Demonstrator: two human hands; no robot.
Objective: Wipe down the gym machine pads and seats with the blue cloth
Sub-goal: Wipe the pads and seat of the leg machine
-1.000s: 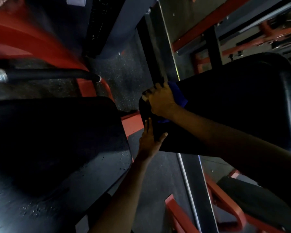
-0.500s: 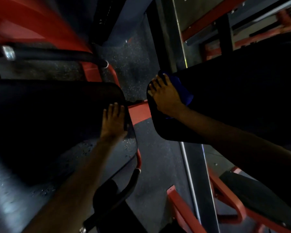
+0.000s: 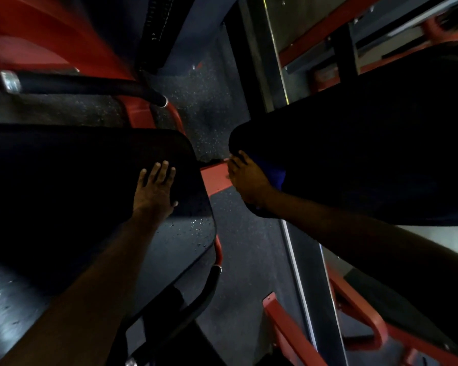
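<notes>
Blue cloth (image 3: 279, 178) shows as a small patch under the right hand (image 3: 246, 178), pressed against the near left end of the right black pad (image 3: 354, 159); that hand clasps the cloth, fingers curled over the pad's edge. Two black pads are in view. On the left pad (image 3: 64, 180) the left hand (image 3: 155, 188) lies flat, fingers spread, holding nothing. Red frame tubing (image 3: 214, 178) runs between the pads over speckled dark flooring (image 3: 209, 107). No containers can be made out.
</notes>
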